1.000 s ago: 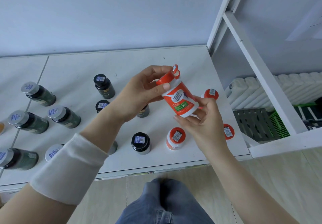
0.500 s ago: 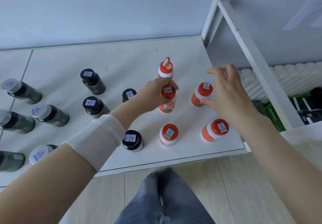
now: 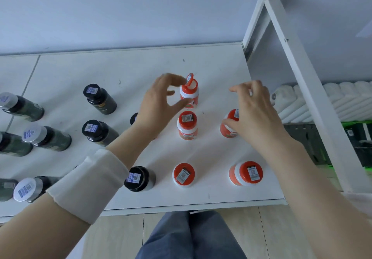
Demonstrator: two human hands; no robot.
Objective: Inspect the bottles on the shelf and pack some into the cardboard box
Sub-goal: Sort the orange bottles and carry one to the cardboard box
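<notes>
An orange-and-white bottle (image 3: 189, 95) with its flip lid standing open stands upright toward the back of the white shelf (image 3: 201, 198). My left hand (image 3: 161, 101) curves round its left side, index tip by the lid and thumb tip at the lower side, with a gap to the palm. Thumb against a second orange bottle (image 3: 228, 131), my right hand (image 3: 255, 113) hovers over it with its fingers raised above the cap. Three more orange bottles (image 3: 187, 126) (image 3: 183, 175) (image 3: 246, 173) stand closed with code stickers on top. No cardboard box is in view.
Black-capped dark bottles (image 3: 99, 98) (image 3: 98, 133) (image 3: 138, 178) stand left of the orange ones, and several silver-capped ones (image 3: 34, 133) further left. The white shelf frame (image 3: 302, 77) rises at the right, with a radiator (image 3: 326, 99) and green crate (image 3: 360, 134) behind.
The open-lid bottle, held in both hands a second ago, now stands on the shelf. My left hand has reached back up beside it and my right hand has dropped onto a neighbouring orange bottle.
</notes>
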